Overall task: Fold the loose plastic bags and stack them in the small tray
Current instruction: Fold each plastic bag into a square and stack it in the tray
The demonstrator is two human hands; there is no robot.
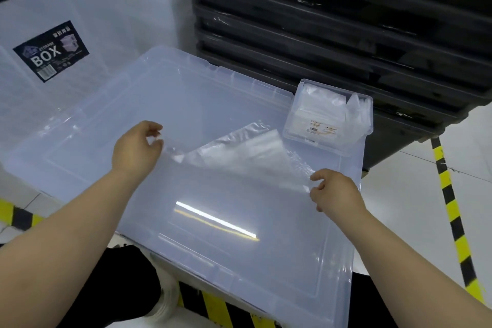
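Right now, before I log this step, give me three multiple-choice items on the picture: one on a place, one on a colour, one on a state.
1. Where does the small tray sit?
A. on the floor
B. on the far right corner of the big lid
C. on the person's lap

2. What colours is the floor tape?
A. red and white
B. yellow and black
C. plain blue

3. How is the loose bag now?
A. lying untouched
B. stacked in the tray
C. pinched by both hands

Answers:
1 B: the tray rests on the lid's far right corner.
2 B: yellow and black stripes alternate along the tape.
3 C: the left hand and the right hand each pinch an edge of the bag.
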